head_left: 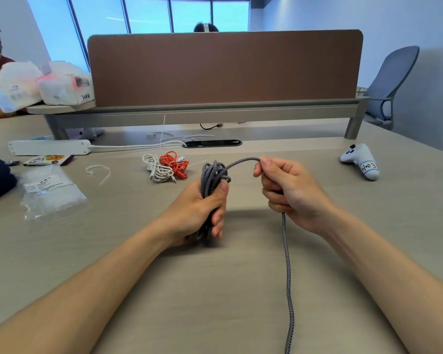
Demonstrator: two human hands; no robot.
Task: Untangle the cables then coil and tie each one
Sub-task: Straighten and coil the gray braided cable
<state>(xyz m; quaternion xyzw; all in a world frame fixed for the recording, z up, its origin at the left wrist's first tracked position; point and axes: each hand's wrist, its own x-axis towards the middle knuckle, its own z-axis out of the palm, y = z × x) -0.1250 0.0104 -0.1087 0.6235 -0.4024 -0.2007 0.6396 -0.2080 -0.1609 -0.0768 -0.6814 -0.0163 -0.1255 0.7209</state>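
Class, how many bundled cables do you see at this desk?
3. Grey braided cable in the left hand, its tail in the right hand; white cable and orange cable lying together on the desk behind. Others may be hidden.

Two bare forearms, left hand (pixel 197 208), right hand (pixel 289 190), short fingernails

Controller sticker: "H·03", handwritten, on the white controller (pixel 360 160)
Bag label: print on the clear bag (pixel 52 192) too blurred to read
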